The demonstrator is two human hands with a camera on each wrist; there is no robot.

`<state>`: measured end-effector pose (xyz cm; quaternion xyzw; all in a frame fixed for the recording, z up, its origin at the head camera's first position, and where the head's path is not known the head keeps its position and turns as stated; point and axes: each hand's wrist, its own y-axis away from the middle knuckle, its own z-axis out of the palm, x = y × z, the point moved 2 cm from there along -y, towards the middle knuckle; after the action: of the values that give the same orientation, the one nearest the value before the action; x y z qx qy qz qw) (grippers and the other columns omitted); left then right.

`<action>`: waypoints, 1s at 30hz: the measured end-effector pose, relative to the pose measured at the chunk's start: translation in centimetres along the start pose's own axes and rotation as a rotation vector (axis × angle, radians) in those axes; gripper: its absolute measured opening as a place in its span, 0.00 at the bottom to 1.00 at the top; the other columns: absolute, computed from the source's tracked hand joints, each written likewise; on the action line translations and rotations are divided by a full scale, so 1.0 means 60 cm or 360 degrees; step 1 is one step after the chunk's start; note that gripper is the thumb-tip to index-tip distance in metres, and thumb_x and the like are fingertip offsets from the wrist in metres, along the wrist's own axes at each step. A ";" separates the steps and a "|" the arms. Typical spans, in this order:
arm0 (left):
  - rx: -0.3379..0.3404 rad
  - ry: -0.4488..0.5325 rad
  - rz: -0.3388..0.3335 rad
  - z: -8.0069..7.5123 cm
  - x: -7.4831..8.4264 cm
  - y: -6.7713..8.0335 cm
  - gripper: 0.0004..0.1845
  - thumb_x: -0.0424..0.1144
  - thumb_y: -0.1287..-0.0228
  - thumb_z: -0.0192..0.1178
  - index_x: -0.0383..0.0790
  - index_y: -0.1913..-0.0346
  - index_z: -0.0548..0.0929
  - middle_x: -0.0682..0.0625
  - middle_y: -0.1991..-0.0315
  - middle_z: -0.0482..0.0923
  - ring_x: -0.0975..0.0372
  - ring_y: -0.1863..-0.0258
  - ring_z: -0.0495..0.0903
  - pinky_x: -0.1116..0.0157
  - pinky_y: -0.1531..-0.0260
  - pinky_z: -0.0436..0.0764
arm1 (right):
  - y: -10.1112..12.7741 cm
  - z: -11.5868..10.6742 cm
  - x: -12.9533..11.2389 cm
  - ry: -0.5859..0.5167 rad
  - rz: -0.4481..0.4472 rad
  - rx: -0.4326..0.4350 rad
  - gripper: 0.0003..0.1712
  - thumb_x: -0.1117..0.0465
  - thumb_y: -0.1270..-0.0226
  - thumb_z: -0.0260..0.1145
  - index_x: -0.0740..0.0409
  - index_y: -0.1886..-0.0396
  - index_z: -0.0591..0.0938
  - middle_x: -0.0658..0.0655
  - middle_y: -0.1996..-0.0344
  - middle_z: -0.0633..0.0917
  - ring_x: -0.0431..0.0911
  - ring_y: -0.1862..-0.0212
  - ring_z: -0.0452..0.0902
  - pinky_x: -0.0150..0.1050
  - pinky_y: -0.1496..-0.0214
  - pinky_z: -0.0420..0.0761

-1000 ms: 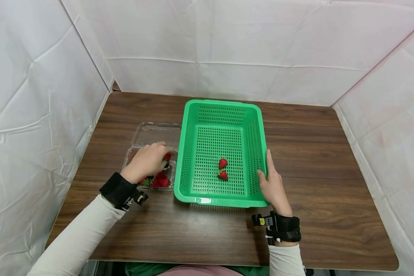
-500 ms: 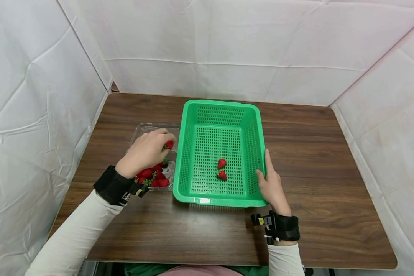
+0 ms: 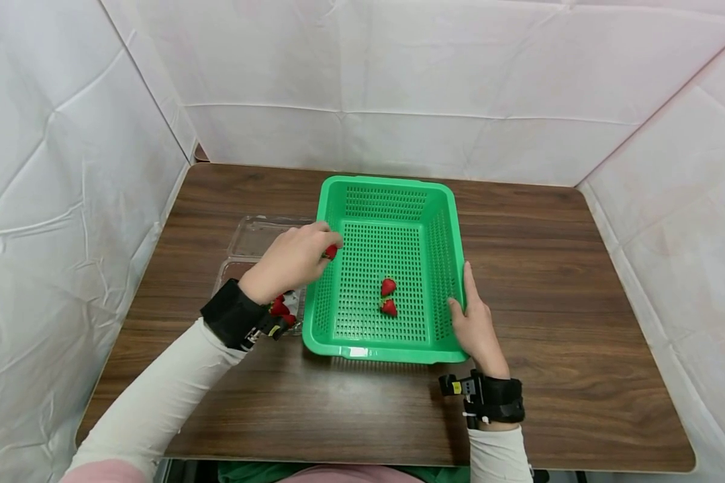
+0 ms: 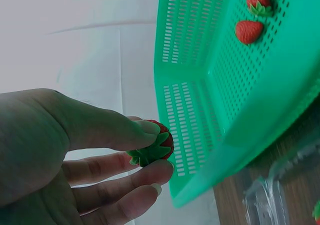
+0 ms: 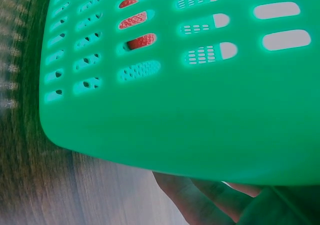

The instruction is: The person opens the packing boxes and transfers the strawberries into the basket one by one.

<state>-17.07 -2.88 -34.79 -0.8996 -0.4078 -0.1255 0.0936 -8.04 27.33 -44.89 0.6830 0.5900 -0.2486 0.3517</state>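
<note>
The wooden table [image 3: 550, 268] fills most of the head view, with white sheeting walling it in on three sides. Dead centre sits a green perforated basket [image 3: 441, 201], and two strawberries [image 3: 389, 296] lie on its floor, one just above the other, a bit right of middle. Left of the basket, just beside its wall, there's a clear plastic clamshell [image 3: 260, 235] with its lid flipped open toward the top of the frame; a few red berries show in its lower half, mostly hidden under the wrist.

The left hand [image 3: 290, 260] is up over the basket's left rim, pinching a strawberry [image 3: 331, 251] between thumb and fingertips. The left wrist view shows it best: thumb on top, green leaves facing the palm, fingers curled underneath. The right hand [image 3: 474, 322] rests flat against the basket's right wall, lower right of centre, fingers straight along the outside and thumb hooked at the rim.
</note>
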 end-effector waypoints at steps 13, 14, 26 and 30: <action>-0.0003 0.0018 0.0117 0.007 0.032 -0.040 0.14 0.25 0.32 0.51 0.41 0.51 0.82 0.46 0.61 0.76 0.59 0.71 0.62 0.64 0.72 0.56 | 0.002 -0.001 -0.001 -0.0020 0.0004 -0.0009 0.44 0.63 0.22 0.47 0.31 0.25 0.29 0.67 0.24 0.50 0.46 0.82 0.58 0.42 0.71 0.65; -0.0009 0.0016 0.0121 0.008 0.033 -0.043 0.15 0.25 0.33 0.50 0.41 0.52 0.82 0.46 0.61 0.75 0.59 0.71 0.62 0.64 0.72 0.55 | 0.001 0.000 0.000 -0.0020 0.0000 -0.0007 0.44 0.63 0.22 0.47 0.31 0.25 0.29 0.67 0.24 0.50 0.46 0.82 0.58 0.42 0.71 0.65; -0.0140 0.0048 0.0120 0.031 0.046 -0.076 0.13 0.25 0.30 0.48 0.39 0.54 0.81 0.44 0.56 0.77 0.59 0.65 0.64 0.62 0.65 0.59 | 0.001 0.000 0.000 -0.0023 0.0001 0.0006 0.44 0.63 0.22 0.47 0.31 0.25 0.30 0.67 0.23 0.49 0.47 0.82 0.59 0.42 0.70 0.66; -0.0192 0.0055 0.0128 0.044 0.048 -0.088 0.13 0.20 0.34 0.45 0.41 0.70 0.73 0.49 0.68 0.66 0.60 0.69 0.54 0.62 0.66 0.52 | 0.002 0.001 0.000 -0.0005 -0.0003 0.0009 0.45 0.63 0.22 0.47 0.32 0.25 0.30 0.66 0.23 0.49 0.48 0.80 0.62 0.43 0.69 0.65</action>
<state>-18.85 3.33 -36.08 -0.9170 -0.3612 -0.1615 0.0512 -7.91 27.28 -44.94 0.6830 0.5894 -0.2518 0.3504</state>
